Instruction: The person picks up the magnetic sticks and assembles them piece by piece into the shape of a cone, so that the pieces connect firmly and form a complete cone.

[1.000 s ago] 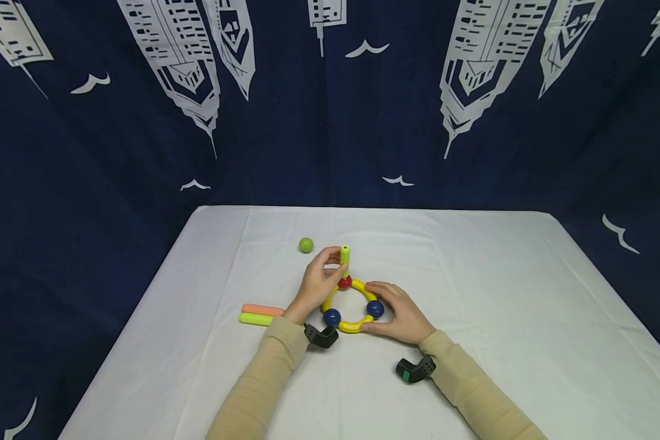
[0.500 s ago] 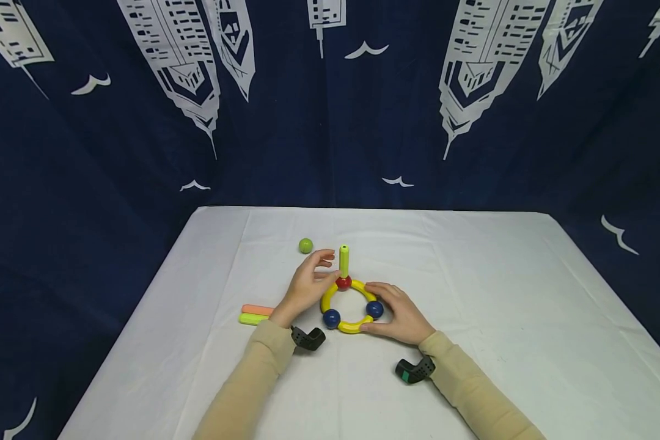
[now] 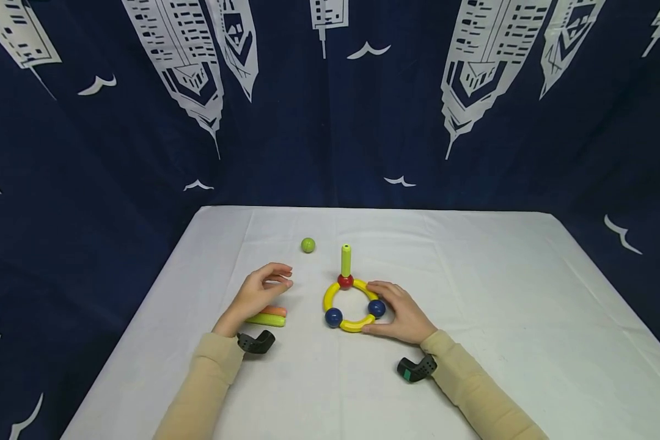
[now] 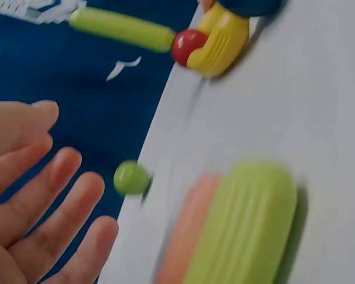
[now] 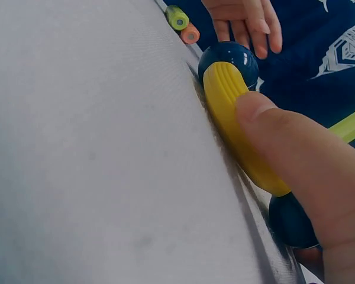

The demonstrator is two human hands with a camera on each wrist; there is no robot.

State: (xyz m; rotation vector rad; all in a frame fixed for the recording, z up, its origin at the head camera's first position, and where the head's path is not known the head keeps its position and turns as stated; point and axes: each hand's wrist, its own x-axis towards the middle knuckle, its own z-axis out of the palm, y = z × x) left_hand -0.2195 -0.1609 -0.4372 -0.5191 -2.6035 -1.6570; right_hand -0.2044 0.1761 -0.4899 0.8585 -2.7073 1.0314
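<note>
Three curved yellow rods point(image 3: 357, 326) joined by two blue balls point(image 3: 333, 317) and a red ball point(image 3: 345, 282) form a ring flat on the table. From the red ball a straight green rod point(image 3: 346, 261) stands upright. My right hand point(image 3: 401, 315) holds the ring's right side, its thumb point(image 5: 257, 109) on the front yellow rod and its fingers by the far-right one. My left hand point(image 3: 258, 296) hovers left of the ring, fingers loose and holding nothing. Beneath it lie a second green rod point(image 4: 242, 231) and an orange rod point(image 4: 189, 231), side by side and partly hidden in the head view.
A loose green ball point(image 3: 308, 245) sits behind the ring, to its left. White cloth covers the table point(image 3: 500, 293), and a dark blue patterned curtain point(image 3: 330, 122) hangs beyond its back edge.
My left hand has let go of the upright green rod and moved left, over the lying rods. The rod stays standing on the red ball. My right hand keeps its place on the ring.
</note>
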